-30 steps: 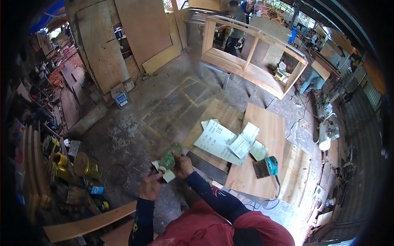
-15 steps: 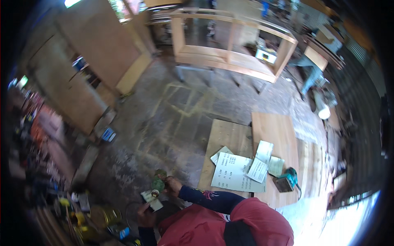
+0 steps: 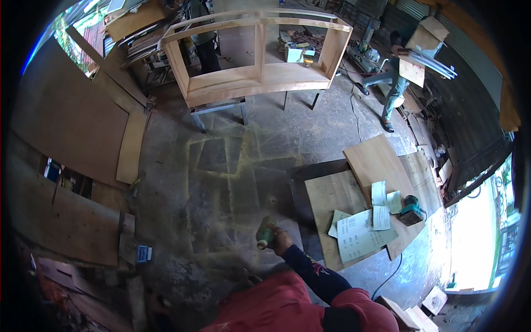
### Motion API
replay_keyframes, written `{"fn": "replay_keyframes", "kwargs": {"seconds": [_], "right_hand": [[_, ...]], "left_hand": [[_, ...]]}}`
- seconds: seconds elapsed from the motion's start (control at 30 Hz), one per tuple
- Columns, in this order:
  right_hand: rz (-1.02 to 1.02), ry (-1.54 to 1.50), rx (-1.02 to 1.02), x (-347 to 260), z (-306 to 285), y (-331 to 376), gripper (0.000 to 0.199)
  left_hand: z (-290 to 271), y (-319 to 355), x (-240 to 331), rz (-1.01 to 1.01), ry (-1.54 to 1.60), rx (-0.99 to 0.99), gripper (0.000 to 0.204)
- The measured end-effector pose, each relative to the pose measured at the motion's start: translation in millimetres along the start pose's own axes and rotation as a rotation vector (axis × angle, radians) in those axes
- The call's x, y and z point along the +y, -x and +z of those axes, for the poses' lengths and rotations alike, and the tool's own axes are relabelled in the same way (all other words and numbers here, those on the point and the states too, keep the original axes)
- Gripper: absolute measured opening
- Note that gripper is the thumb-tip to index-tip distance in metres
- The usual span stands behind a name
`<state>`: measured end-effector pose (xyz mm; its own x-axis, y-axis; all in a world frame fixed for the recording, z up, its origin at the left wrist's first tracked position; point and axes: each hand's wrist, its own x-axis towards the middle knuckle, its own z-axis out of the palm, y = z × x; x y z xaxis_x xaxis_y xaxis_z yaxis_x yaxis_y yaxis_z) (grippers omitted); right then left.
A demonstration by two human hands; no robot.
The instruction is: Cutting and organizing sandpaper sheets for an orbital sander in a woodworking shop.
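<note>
My right hand [image 3: 283, 242] is closed around a green, rounded hand-held tool [image 3: 266, 233] with a pale round end; its exact kind does not show. The arm in its dark sleeve reaches forward, holding the tool over the concrete floor, left of the stacked boards. What seems to be my left hand [image 3: 162, 302] is low at the left in deep shade, its fingers too dark and blurred to make out. Printed sheets [image 3: 359, 235] lie on the wooden boards [image 3: 325, 192], and a teal power sander [image 3: 411, 211] rests beside them.
An open wooden cabinet frame [image 3: 259, 52] stands on metal trestles ahead. At the right a person [image 3: 395, 88] carries boards, and another person [image 3: 206, 52] is behind the frame. Plywood panels [image 3: 72, 110] lean at the left. A cable [image 3: 394, 279] runs across the floor.
My right hand has moved the green tool forward and right, away from my left hand. My left hand and its pale folded sheet have left their earlier place. The view has turned left.
</note>
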<state>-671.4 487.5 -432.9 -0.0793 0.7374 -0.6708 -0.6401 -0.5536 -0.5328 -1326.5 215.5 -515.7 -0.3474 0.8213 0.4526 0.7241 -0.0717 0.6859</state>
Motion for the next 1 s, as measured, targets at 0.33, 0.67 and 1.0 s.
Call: {"fn": "replay_keyframes", "kwargs": {"seconds": [0.33, 0.67, 1.0], "right_hand": [[-0.014, -0.202, -0.121, -79, 40, -161, 0.032], [-0.148, -0.266, -0.047, -354, 154, -405, 0.029], [-0.568, -0.473, 0.058, -695, 222, -610, 0.039]], "left_hand": [[356, -530, 182, -0.853, 1.304, -0.181, 0.023], [468, -618, 178, -0.779, 1.145, -0.199, 0.041], [598, -736, 70, -1.43, 1.326, -0.081, 0.034]]}}
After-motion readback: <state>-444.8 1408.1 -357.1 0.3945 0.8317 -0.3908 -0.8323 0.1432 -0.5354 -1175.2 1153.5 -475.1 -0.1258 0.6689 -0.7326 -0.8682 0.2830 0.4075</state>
